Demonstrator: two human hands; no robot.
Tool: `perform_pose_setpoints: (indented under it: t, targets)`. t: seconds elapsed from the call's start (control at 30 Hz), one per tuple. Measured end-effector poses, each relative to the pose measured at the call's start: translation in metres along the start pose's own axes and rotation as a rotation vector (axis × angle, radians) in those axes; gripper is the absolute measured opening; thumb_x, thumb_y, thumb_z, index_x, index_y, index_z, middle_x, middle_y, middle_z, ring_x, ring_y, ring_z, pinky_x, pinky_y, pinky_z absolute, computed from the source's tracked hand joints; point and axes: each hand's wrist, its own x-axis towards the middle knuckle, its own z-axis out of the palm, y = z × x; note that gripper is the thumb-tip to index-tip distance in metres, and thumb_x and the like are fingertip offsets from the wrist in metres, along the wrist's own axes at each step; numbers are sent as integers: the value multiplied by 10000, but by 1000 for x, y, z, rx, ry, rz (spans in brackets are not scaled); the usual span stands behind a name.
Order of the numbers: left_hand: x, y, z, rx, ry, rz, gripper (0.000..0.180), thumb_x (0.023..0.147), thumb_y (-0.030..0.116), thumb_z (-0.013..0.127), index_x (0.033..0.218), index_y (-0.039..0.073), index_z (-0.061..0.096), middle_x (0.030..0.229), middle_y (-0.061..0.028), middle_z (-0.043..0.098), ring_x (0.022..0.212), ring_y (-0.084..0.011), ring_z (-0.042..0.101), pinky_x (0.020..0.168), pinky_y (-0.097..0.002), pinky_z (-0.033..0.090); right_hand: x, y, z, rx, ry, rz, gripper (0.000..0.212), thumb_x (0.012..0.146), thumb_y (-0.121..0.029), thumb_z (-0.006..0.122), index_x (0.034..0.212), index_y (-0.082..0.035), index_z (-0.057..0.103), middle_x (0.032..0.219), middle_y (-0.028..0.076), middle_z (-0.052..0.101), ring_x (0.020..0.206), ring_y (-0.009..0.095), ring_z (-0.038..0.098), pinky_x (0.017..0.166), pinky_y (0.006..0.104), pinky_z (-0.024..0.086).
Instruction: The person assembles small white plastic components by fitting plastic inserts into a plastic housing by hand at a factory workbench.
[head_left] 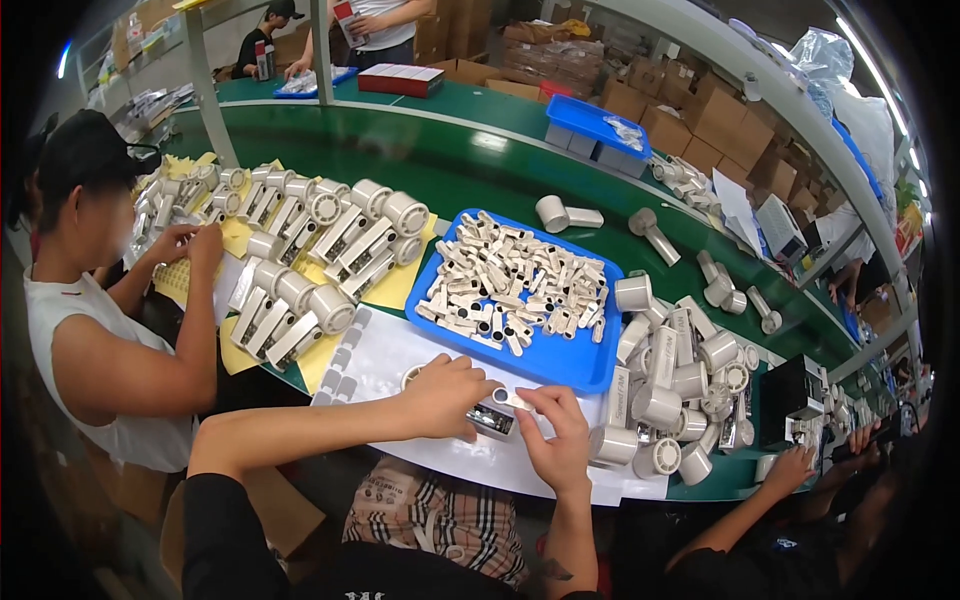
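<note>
Well, the fan [492, 420] is held above the white sheet [385, 350], close to the near edge of the counter [690, 275], between the blue tray [590, 372] and the person's lap. The left hand [445, 398] is curled over it from above, fingers and thumb closed round its body, presumably to steady it with the opened side of the handle bare to view. The right hand [555, 425] pinches a small pale piece [516, 399] between thumb and forefinger at the handle's end; whether piece and fan touch, I cannot tell.

The tray of like parts [520, 275] lies just beyond both hands, probably for a short reach. Rows of fans [360, 245] toward the counter's left end lie side by side on yellow sheets, perhaps to keep them sorted, while a looser heap of fans [660, 400] sits right of the tray.

As for direction, the held fan's long axis runs roughly along the near edge: its round head, partly covered by the left hand, points left, and its handle points right, slanting a little nearer the person. The piece also lies mostly left to right, its ringed end leftward.
</note>
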Motion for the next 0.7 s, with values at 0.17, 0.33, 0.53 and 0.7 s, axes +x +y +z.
perform_pose_setpoints:
  t: [0.17, 0.33, 0.53, 0.7]
  targets:
    - [-25, -34, -6, -85, 45, 87, 718, 598, 236, 820, 1256, 127, 554, 1068, -65, 615, 1055, -270, 552, 871, -405, 436, 0, 4, 14, -70, -66, -85, 258, 791, 3, 677, 1048, -28, 680, 911, 89, 594, 794, 198, 590, 707, 272, 475]
    - [-38, -49, 12, -323, 261, 111, 417, 686, 224, 782, 1060, 114, 633, 945, -56, 620, 918, -262, 570, 818, -377, 454, 5, 1, 41, -67, -139, -78, 255, 783, 2, 677, 1037, -29, 679, 898, 98, 587, 792, 220, 594, 678, 292, 488]
    - [-43, -54, 24, -426, 442, 146, 388, 668, 153, 781, 1017, 100, 621, 921, -46, 614, 893, -258, 566, 793, -360, 456, 8, -8, 51, -120, -188, -36, 219, 763, -25, 687, 981, -32, 676, 900, 89, 583, 846, 254, 579, 709, 331, 483]
    - [-43, -63, 26, -433, 496, 138, 344, 657, 124, 780, 956, 94, 612, 902, -40, 608, 877, -262, 564, 772, -364, 458, 21, -6, 59, -211, -226, -160, 239, 754, -14, 690, 991, -34, 676, 882, 87, 584, 810, 263, 569, 695, 342, 474]
